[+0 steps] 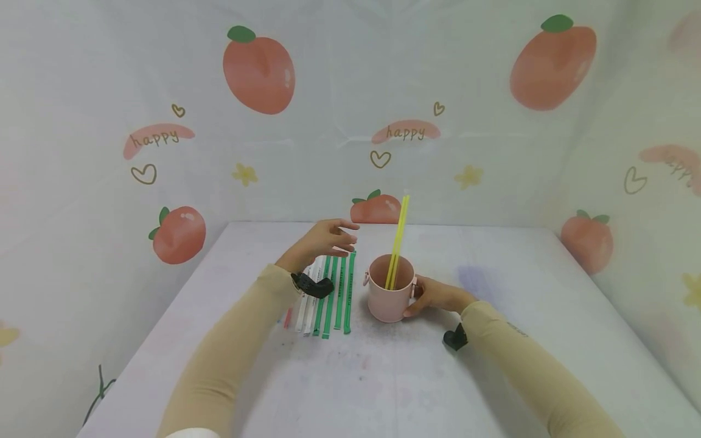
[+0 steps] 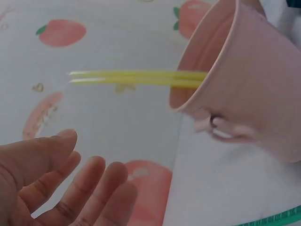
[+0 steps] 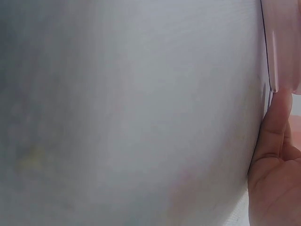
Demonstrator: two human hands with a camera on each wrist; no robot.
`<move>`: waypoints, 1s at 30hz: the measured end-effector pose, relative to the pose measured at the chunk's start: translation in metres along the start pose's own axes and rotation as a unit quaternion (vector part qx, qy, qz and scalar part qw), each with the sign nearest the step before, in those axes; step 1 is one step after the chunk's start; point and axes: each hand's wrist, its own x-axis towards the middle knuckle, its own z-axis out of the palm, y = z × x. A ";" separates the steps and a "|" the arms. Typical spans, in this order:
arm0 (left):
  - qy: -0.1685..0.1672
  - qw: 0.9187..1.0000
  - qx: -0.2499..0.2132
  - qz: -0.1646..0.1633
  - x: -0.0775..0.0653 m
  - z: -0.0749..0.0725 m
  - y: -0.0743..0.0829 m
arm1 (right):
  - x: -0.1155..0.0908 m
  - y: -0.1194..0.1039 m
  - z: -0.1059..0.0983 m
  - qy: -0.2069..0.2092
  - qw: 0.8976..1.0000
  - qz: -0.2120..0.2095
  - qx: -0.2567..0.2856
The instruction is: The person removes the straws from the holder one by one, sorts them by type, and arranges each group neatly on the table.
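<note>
A small pink bucket (image 1: 387, 304) with ring handles at its sides stands upright on the table. Two thin yellow sticks (image 1: 400, 228) lean together inside it and rise well above the rim. My right hand (image 1: 438, 296) grips the bucket's right side low down, thumb at the front and the other fingers partly hidden behind; the right wrist view shows a finger at the bucket's base. To the left of the bucket, my left hand (image 1: 324, 238) hovers over the far ends of some printed strips with its fingers loosely extended. Nothing is in it, and the left wrist view shows its fingers apart from the sticks.
Several long green strips (image 1: 350, 292) with printing lie side by side left of the bucket. White strips (image 1: 312, 304) and a short red piece (image 1: 288, 318) lie further left, partly under the left forearm. A fruit-patterned curtain (image 1: 323, 164) hangs behind the table (image 1: 383, 389).
</note>
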 end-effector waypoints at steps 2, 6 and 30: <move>-0.005 1.000 -0.001 0.007 0.003 0.006 0.001 | 0.000 -0.001 0.000 0.002 1.000 0.003 -0.001; -0.015 1.000 -0.007 0.013 0.010 0.016 0.000 | -0.001 -0.001 0.000 0.000 1.000 0.008 0.001; -0.021 0.999 0.040 0.003 0.037 0.064 0.000 | 0.000 -0.001 0.001 -0.012 1.000 -0.016 0.007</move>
